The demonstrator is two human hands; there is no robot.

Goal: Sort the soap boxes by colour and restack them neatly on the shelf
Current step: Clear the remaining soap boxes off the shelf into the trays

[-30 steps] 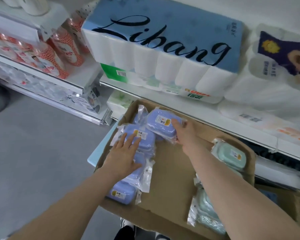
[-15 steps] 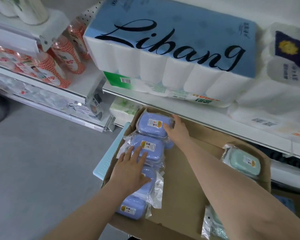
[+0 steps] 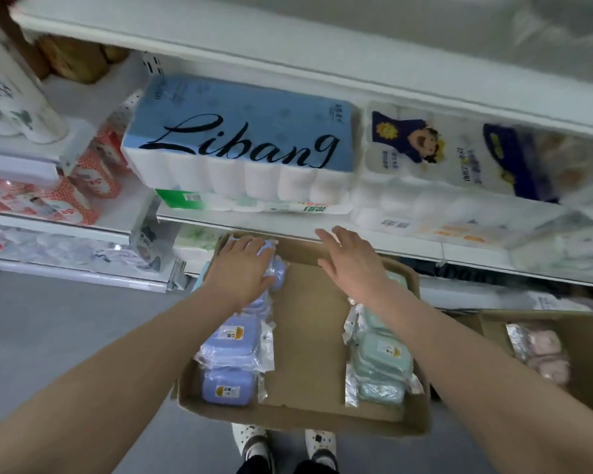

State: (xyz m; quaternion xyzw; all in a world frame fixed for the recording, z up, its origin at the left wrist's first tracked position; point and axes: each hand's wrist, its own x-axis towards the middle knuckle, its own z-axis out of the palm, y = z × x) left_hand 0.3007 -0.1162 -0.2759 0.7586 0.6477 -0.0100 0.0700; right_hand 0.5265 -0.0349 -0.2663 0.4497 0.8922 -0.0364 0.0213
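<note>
Head view: one cardboard tray [image 3: 305, 417] sits below the white shelf [image 3: 408, 244]. A row of blue soap boxes [image 3: 229, 384] runs down the tray's left side, at least three countable, with the arm hiding part of the row. At least three green soap boxes [image 3: 384, 352] line its right side. The left hand [image 3: 240, 271] rests on the farthest blue box, fingers laid nearly flat. The right hand [image 3: 351, 265] hovers over the tray's far end, fingers spread wide and holding nothing. Two pink soap boxes [image 3: 543, 350] lie in a second carton [image 3: 589, 336] to the right.

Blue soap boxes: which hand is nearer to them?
Left. The left hand rests on the far end of the blue soap boxes; the right hand is apart from them, open over the far right of the carton, by the green soap boxes.
</note>
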